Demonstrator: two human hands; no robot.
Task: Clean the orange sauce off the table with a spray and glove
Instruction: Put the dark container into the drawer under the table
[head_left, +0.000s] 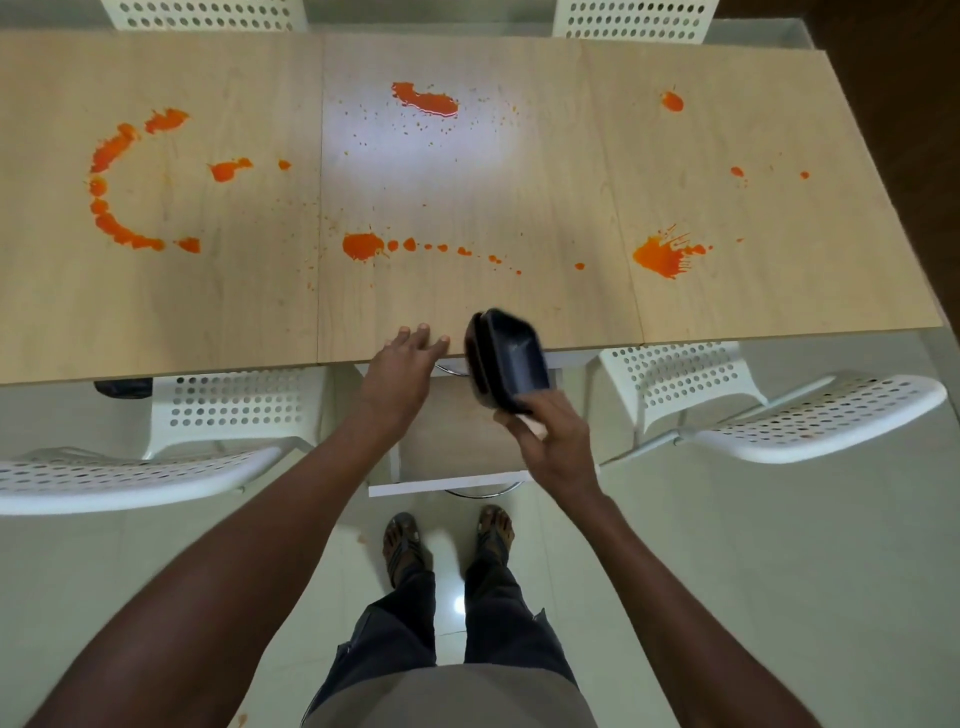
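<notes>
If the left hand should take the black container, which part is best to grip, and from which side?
Probably the upper rim of the black container, from the left: it is tilted, and the right hand already covers its lower end.

A long table (208, 312) with a pale wood-grain top runs from left to right across the far half of the scene, its surface split by two seams into three panels. A bright patch of light reflects off the middle panel. White plastic chairs with round holes stand around it: one at the near left (156, 467), one at the near right (779, 415), and two backs at the far edge, far left (208, 13) and far right (634, 21). A small wooden stool (457, 441) with a white rim stands under the near edge. The floor (779, 597) is glossy pale tile with a small light glare. A dark wall (893, 104) closes the far right.
</notes>
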